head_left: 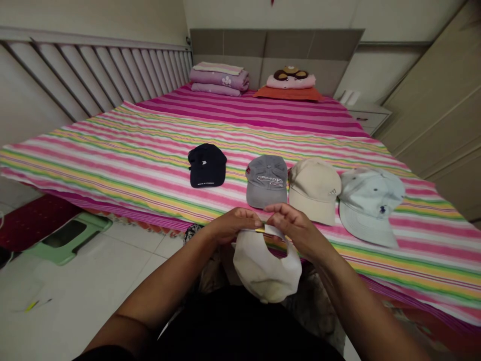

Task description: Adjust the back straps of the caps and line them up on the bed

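We observe a white cap (263, 271) held in front of the person's black-clad torso (240, 326), just off the near edge of the striped sheet (124, 155). Its crown hangs downward, with the button lowest and the rear opening uppermost, below the fingers. We find the left hand (236, 224) closed on the left end of the strap (273, 231), thumb and fingers pinching beside a small yellow piece (260, 228). We find the right hand (295, 225) gripping the strap on the other side, its fingers bent over the band. The two hands are near each other; we cannot tell whether the strap is fastened.

On the sheet we record four further caps, brims toward the person. A navy cap (208, 165) lies on the left, apart from the others. To its right, in a row, lie a grey cap (267, 180) with lettering, a beige cap (314, 190) and a pale blue cap (370, 205) with a small dark emblem.

At the head of the bed we note folded purple bedding (220, 80) on the left and, on the right, a pink folded item (291, 81) upon an orange one (288, 94). A green stool (71, 235) stands on the tiled floor at left
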The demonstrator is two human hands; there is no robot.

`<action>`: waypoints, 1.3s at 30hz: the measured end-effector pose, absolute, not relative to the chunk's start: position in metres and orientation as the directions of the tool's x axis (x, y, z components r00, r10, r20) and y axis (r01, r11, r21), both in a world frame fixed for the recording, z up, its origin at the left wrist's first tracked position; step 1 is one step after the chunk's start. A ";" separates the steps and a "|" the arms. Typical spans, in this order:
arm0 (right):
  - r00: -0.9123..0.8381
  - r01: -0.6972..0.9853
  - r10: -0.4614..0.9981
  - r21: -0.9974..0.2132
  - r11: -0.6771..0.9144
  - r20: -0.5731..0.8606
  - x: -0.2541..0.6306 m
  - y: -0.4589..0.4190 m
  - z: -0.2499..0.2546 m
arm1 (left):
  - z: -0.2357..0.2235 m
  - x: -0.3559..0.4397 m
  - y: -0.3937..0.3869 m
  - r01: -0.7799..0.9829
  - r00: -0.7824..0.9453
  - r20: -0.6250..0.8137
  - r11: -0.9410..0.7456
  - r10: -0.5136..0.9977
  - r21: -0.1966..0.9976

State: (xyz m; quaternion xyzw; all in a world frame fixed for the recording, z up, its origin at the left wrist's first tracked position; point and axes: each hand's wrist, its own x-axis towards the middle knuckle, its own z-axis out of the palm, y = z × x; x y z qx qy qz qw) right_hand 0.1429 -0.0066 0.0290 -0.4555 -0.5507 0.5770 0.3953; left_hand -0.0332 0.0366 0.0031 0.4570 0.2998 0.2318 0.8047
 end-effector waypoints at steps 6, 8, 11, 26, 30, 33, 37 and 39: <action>-0.305 0.037 0.927 -0.975 -0.219 -0.220 0.160 0.001 0.017 | 0.007 -0.035 0.037 -0.173 0.677 -0.289 0.528 0.677 0.831; -0.335 0.028 0.913 -0.971 -0.237 -0.232 0.163 0.001 0.013 | 0.007 -0.036 0.038 -0.156 0.664 -0.310 0.532 0.681 0.833; -0.397 -0.030 0.881 -0.956 -0.292 -0.257 0.164 0.001 0.009 | 0.004 -0.037 0.039 -0.133 0.664 -0.319 0.527 0.676 0.839; -0.315 -0.041 0.907 -0.950 -0.308 -0.280 0.149 -0.004 0.009 | -0.003 -0.036 0.038 -0.119 0.698 -0.299 0.517 0.651 0.848; -0.263 -0.072 0.925 -0.950 -0.304 -0.276 0.146 -0.004 0.009 | -0.005 -0.034 0.037 -0.126 0.681 -0.278 0.483 0.677 0.867; -0.248 -0.083 0.931 -0.952 -0.295 -0.267 0.145 -0.003 0.007 | -0.004 -0.032 0.036 -0.110 0.669 -0.280 0.464 0.688 0.879; -0.245 -0.066 0.933 -0.956 -0.287 -0.264 0.144 -0.002 0.006 | -0.002 -0.031 0.035 -0.081 0.663 -0.305 0.471 0.684 0.879; -0.237 -0.070 0.936 -0.956 -0.285 -0.261 0.143 -0.001 0.007 | -0.002 -0.030 0.035 -0.080 0.665 -0.306 0.473 0.681 0.877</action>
